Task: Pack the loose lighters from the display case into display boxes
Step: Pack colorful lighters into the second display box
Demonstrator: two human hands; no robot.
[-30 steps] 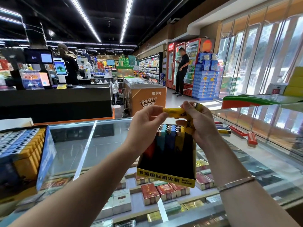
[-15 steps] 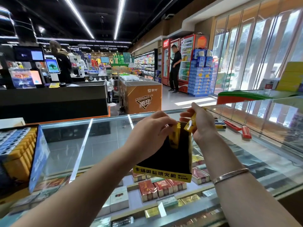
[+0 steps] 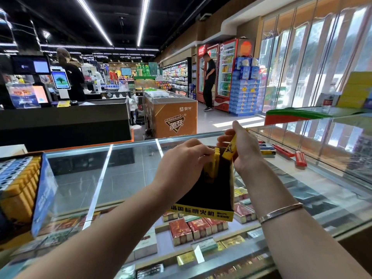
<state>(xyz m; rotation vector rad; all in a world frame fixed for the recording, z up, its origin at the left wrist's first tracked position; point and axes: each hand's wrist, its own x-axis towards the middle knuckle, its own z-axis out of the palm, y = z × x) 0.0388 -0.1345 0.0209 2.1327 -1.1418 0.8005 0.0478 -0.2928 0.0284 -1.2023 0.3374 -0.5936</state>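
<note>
A black display box (image 3: pixel 211 190) with a yellow front strip stands on the glass display case (image 3: pixel 124 174). Yellow lighters (image 3: pixel 212 168) stand upright inside it. My left hand (image 3: pixel 185 164) rests over the box's left rim, fingertips touching those lighters. My right hand (image 3: pixel 244 150) holds a yellow lighter (image 3: pixel 231 148) tilted over the box's far right corner, its lower end at the rim. Loose lighters (image 3: pixel 267 151), blue and yellow, lie on the glass to the right, with red lighters (image 3: pixel 301 158) farther right.
A full display box of blue and yellow lighters (image 3: pixel 18 178) sits at the left edge of the glass. Cigarette packs (image 3: pixel 193 230) lie under the glass. A raised glass shelf (image 3: pixel 332 137) stands to the right. Two people stand in the shop beyond.
The camera's view has tipped up so the box looks more closed in. My right hand turned the yellow lighter from level above the box to tilted at its far right corner. My left hand moved onto the lighters inside.
</note>
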